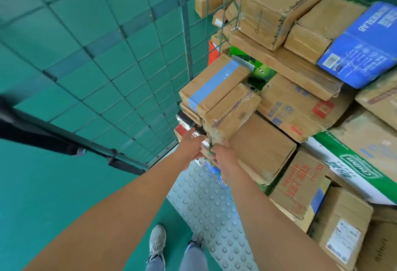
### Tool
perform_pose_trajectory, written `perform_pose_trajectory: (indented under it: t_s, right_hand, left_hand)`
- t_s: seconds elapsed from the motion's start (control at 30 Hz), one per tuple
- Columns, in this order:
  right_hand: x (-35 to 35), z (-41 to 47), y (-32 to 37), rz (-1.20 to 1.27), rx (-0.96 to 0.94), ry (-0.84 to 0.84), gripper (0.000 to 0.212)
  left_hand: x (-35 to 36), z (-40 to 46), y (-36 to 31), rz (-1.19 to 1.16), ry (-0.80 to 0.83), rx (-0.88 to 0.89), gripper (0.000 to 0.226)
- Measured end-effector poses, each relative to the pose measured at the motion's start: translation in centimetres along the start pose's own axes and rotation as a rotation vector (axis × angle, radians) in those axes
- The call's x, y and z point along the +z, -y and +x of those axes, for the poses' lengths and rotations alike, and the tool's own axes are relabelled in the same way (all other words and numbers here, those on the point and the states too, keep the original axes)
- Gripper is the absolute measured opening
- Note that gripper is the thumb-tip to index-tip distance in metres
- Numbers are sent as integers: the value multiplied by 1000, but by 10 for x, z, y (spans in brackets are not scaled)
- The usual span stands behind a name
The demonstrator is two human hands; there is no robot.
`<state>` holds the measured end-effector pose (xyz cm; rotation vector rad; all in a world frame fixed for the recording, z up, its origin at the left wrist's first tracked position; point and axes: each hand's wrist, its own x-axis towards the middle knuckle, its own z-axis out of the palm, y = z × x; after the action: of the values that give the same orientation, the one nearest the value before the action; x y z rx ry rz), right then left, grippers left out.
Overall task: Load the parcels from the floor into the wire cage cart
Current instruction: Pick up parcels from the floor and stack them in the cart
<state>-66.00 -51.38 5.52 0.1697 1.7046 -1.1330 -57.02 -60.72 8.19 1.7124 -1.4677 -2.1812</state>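
Bright, even overhead light, with soft shadows and little glare beyond sheen on taped cartons. Wide-angle distortion bows the cage wires [120, 60] from 9 to 12 o'clock. Motion blur smears the blue box [365, 44] at 2 o'clock.

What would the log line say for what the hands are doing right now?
left hand: at stack edge, grip unclear | right hand: on taped parcel | stack: in wire cage cart
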Motion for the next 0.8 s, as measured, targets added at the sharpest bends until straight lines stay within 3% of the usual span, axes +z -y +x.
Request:
perform_pose_trajectory:
  t_s: [0.1, 0.27, 0.47, 0.8]
  right_hand:
    - [20, -28, -15, -84, -28, 64, 29]
    - [59, -83, -56, -199, -22, 117, 12]
    - [117, -152, -142, -382, 13, 246, 17]
    - [219, -285, -321, -981, -60, 467, 16]
  left_hand:
    - [-25, -30, 24, -77, -52, -1, 61]
    - [-80, -96, 81, -219, -176, -45, 47]
    - [-145, -184, 175, -361, -305, -49, 15]
    - [-250, -340, 398, -774, -555, -105, 18]
